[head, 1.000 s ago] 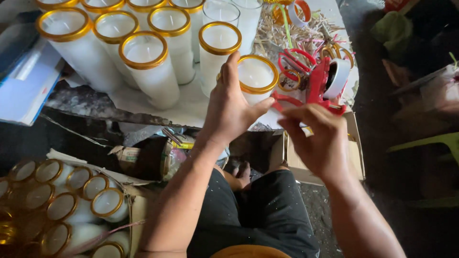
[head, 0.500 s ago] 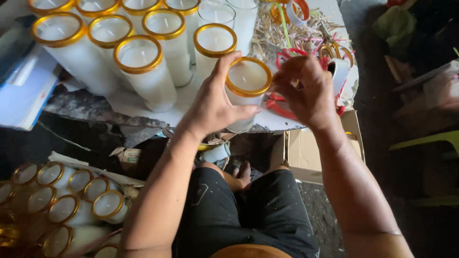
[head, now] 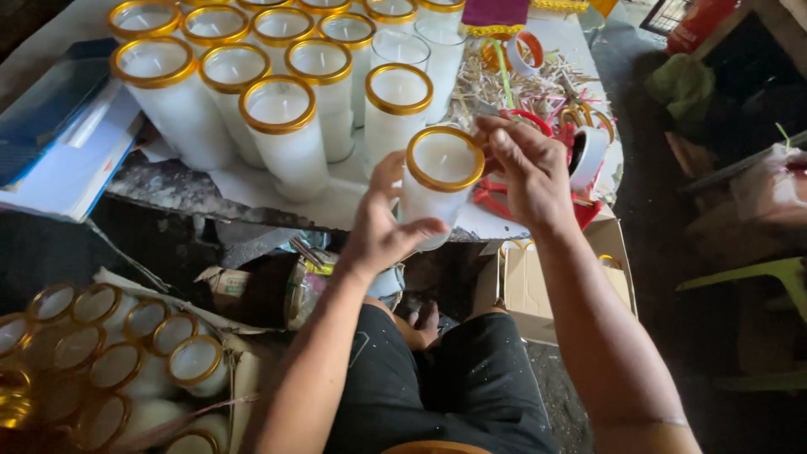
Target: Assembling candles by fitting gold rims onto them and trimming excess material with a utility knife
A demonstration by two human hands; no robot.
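Far off to the left of our hands, down low, we see a box of glass candles (head: 126,353) with gold rims, packed close so they do not tip; its left side is cut off and dark. Up and left of our hands lies a blue and white folder (head: 67,143) on the worktop (head: 277,197). Just above our left hand stand many tall white candles (head: 282,126) in rows, upright and touching, likely so the wax stays level. Our left hand (head: 382,231) wraps around the side of one candle glass (head: 441,172), fingers and thumb curled on it, to keep it steady and a bit tilted toward us. Our right hand (head: 525,168) pinches at the gold rim of that same glass, fingers narrow; we cannot tell if something small is between them. Just right of our right hand lie a roll of white tape (head: 588,155) and some red things we cannot make out. Below our right arm sits a cardboard box (head: 530,290), partly hidden.
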